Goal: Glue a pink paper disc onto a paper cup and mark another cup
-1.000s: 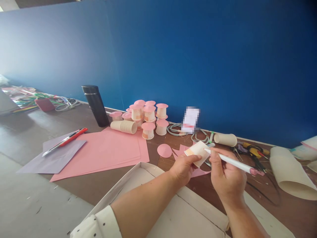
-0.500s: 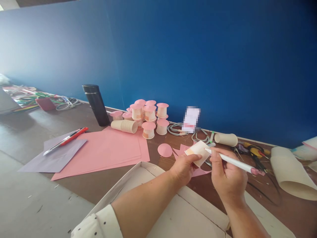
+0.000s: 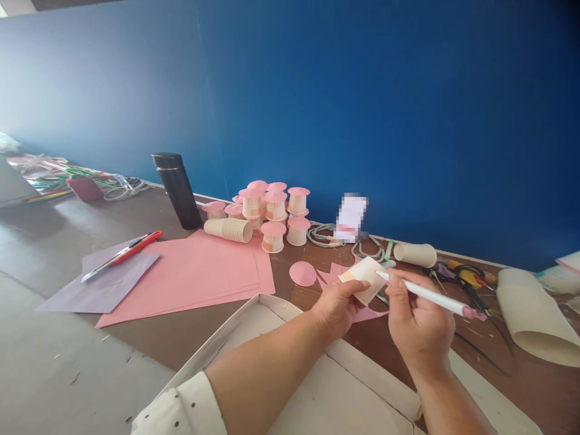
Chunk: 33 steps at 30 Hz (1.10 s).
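My left hand [image 3: 339,307] is closed around a small white paper cup [image 3: 368,273] with an orange patch, which lies tilted on its side in the grip. In my right hand [image 3: 421,320] is a white pen [image 3: 430,295] with a pink end. Its tip points at the side of the cup, at or very near the surface. Beneath the cup lie cut pink paper scraps [image 3: 369,314]. A pink paper disc [image 3: 302,273] rests on the table to the left of them. Farther back stand several paper cups topped with pink discs [image 3: 273,229].
A cardboard tray [image 3: 272,320] lies under my forearms. At left are pink sheets [image 3: 199,272], purple paper [image 3: 118,290], a red utility knife [image 3: 136,246], a black bottle [image 3: 176,192] and nested cups [image 3: 226,230]. Cables [image 3: 322,234] and larger cups [image 3: 530,308] are to the right.
Almost nothing differs. The view has shifted very slightly, and both hands keep the same hold on the cup and the pen.
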Available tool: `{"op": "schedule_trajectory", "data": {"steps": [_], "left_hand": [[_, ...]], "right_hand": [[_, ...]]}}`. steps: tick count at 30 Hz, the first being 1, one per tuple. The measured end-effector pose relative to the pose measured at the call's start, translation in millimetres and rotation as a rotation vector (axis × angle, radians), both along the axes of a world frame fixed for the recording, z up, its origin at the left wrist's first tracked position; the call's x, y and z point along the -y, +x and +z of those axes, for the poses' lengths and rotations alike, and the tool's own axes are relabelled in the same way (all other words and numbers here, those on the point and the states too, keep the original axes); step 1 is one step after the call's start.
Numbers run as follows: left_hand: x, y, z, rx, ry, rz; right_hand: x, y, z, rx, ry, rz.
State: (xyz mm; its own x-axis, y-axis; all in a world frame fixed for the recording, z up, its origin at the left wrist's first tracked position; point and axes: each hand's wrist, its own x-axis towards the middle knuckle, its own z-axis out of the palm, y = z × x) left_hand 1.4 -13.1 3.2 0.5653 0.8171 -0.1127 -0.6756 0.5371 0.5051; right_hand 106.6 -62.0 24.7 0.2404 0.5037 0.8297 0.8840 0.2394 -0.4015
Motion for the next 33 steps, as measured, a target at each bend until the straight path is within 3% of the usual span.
{"op": "schedule_trajectory", "data": {"steps": [33], "left_hand": [[-2.5, -1.8, 0.5, 0.020, -0.033, 0.008]], "right_hand": [[0.2, 0.3, 0.7, -0.037, -0.021, -0.017]]}}
